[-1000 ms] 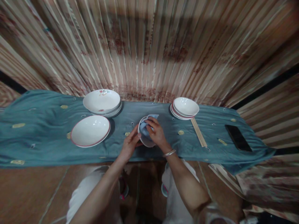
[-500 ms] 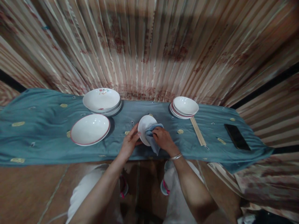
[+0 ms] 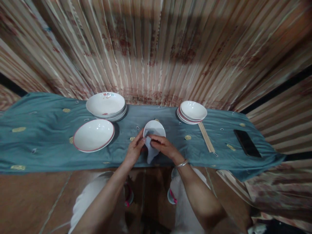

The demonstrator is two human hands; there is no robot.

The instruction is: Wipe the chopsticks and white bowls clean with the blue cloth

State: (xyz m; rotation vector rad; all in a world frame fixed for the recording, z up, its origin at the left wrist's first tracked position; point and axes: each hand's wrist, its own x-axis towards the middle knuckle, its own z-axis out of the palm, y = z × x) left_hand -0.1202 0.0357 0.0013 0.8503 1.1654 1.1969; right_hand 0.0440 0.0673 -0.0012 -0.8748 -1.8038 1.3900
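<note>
A small white bowl [image 3: 156,127] is held over the middle of the table, its inside turned up toward me. My left hand [image 3: 135,148] grips the bowl by its left rim, fingers partly hidden beneath it. With a bracelet at the wrist, my right hand [image 3: 163,145] pinches a grey-blue cloth [image 3: 152,152] and presses it at the near left inner side of the bowl. The cloth's lower end hangs over the bowl's near edge.
To the left stand a stack of large plates [image 3: 106,104] and a red-rimmed bowl [image 3: 94,135]. Stacked small bowls [image 3: 193,110], chopsticks [image 3: 206,137] and a black phone [image 3: 247,143] lie to the right. A teal cloth [image 3: 48,139] covers the table; a curtain [image 3: 151,48] hangs behind.
My right hand has moved the cloth leftward, from the bowl's right side to its near left side. My left hand keeps its hold on the rim.
</note>
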